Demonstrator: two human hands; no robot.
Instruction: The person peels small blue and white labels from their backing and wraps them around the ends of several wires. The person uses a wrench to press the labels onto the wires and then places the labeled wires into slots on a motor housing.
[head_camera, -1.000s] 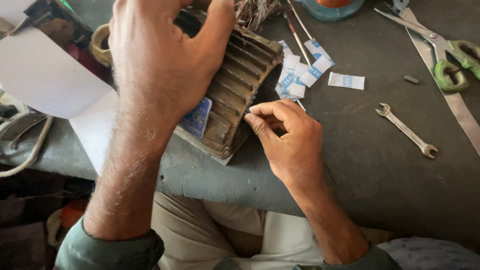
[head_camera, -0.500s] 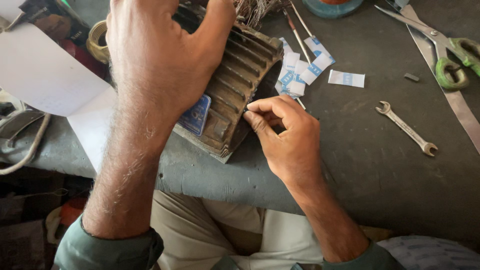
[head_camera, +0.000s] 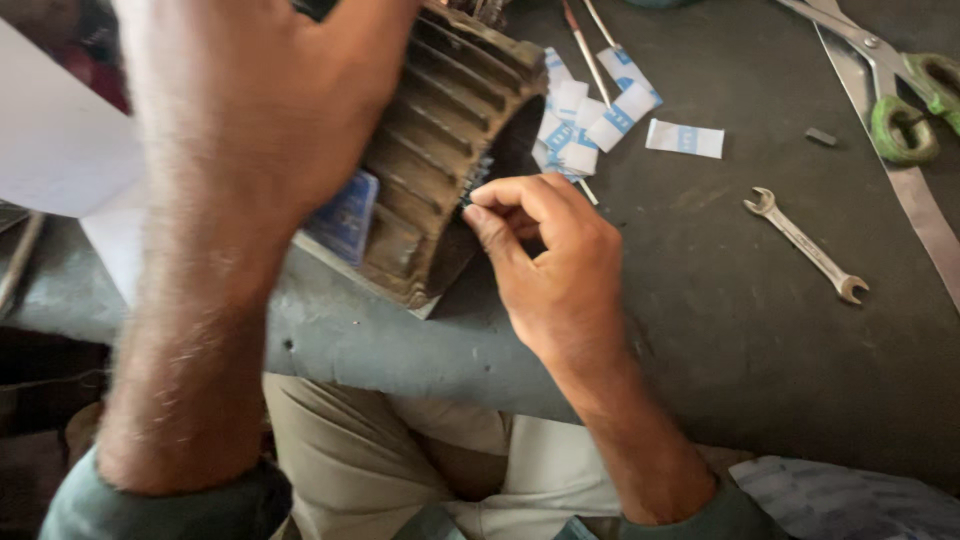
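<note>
A ribbed, finned motor housing (head_camera: 440, 150) sits tilted at the near edge of the dark workbench (head_camera: 720, 330), its lower corner just at the rim above the person's lap. The left hand (head_camera: 250, 110) lies over the top of the housing, fingers curled down around its far side and gripping it. The right hand (head_camera: 545, 255) is at the housing's open end, thumb and forefinger pinched together on something small at the edge of the bore; what it is I cannot make out. Inside the bore it is dark, and nothing in it can be told. A blue plate (head_camera: 345, 215) shows on the housing's side below the left wrist.

Just behind the right hand lies a heap of white-and-blue paper slips (head_camera: 580, 125), one slip (head_camera: 685, 138) lying apart to the right. A small open-ended spanner (head_camera: 805, 245) lies well clear on bare bench, and green-handled shears (head_camera: 900, 95) rest by the far right corner. White paper sheets (head_camera: 60, 150) cover the left end.
</note>
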